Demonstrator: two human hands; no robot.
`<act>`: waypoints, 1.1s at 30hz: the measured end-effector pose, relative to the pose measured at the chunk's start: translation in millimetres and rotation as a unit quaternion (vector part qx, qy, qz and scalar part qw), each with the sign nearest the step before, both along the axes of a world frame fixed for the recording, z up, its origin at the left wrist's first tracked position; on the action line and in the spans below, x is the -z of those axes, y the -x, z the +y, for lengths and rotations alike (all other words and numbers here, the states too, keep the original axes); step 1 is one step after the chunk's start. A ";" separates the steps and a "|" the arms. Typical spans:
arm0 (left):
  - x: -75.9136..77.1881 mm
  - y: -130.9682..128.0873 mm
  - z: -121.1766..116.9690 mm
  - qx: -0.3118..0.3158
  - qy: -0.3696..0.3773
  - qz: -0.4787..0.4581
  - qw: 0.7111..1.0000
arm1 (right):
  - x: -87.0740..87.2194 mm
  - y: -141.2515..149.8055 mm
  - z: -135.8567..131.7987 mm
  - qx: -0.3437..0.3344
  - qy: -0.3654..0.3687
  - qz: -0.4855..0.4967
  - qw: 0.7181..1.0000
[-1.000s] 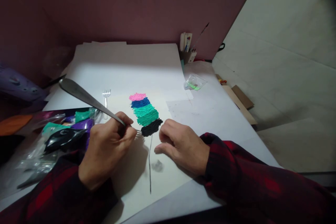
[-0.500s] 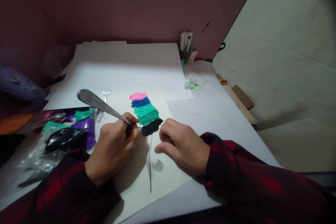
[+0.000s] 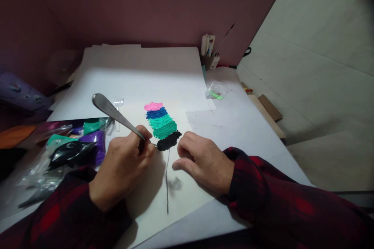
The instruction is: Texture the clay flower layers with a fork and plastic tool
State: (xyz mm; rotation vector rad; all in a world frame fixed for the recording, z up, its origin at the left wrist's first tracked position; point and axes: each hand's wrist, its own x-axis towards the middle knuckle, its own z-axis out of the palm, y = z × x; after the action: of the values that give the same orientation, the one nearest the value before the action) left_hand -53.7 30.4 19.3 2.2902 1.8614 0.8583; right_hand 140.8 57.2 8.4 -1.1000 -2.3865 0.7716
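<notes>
My left hand (image 3: 124,163) is closed round a metal fork (image 3: 112,113), its handle slanting up to the left. The fork's tip meets the left end of a black clay patch (image 3: 168,141); the tines hardly show. Above the black lie textured bands of green clay (image 3: 162,126), blue clay (image 3: 156,114) and pink clay (image 3: 153,106), all on a white paper sheet (image 3: 154,202). A dark drawn line (image 3: 167,186) runs down from the black patch. Beside its right end my right hand (image 3: 206,161) rests on the paper, fingers loosely curled, nothing visible in them.
Bags of coloured clay (image 3: 73,149) lie at the left, near a clear plastic fork (image 3: 118,105). Large white sheets (image 3: 140,66) cover the back. A small plastic bag (image 3: 216,91) lies at the right, and a pen holder (image 3: 209,62) stands by the wall.
The metal fork's handle end has shifted slightly right and up. Its tines, visible over the black clay's left end before, now barely show. My right hand has stayed put.
</notes>
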 end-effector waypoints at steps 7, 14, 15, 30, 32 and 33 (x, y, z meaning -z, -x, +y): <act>-3.9 3.7 -5.4 -0.016 -0.011 -0.038 0.999 | 0.3 0.6 0.9 0.000 -0.003 0.001 1.000; -3.2 0.9 -4.7 -0.036 -0.070 -0.003 0.997 | 2.2 -0.1 0.9 -0.001 -0.014 0.012 1.000; -1.7 0.3 -3.9 -0.017 -0.077 0.006 0.997 | 3.2 -0.2 0.7 0.001 -0.019 0.025 0.999; 21.3 -27.4 -42.5 0.102 -0.077 -0.038 0.991 | -4.5 5.0 -18.6 -0.055 -0.319 0.070 0.944; 23.5 -26.8 -43.3 0.147 -0.083 -0.041 0.985 | -2.6 4.9 -17.5 -0.076 -0.317 0.074 0.943; 23.6 -26.3 -42.3 0.168 -0.088 -0.044 0.981 | -1.6 4.4 -16.5 -0.086 -0.320 0.073 0.941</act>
State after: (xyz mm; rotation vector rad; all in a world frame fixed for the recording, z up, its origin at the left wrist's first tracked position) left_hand -27.4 -12.0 -4.3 2.5180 1.3560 1.0838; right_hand 136.5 40.7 10.0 -0.5509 -2.3555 0.0828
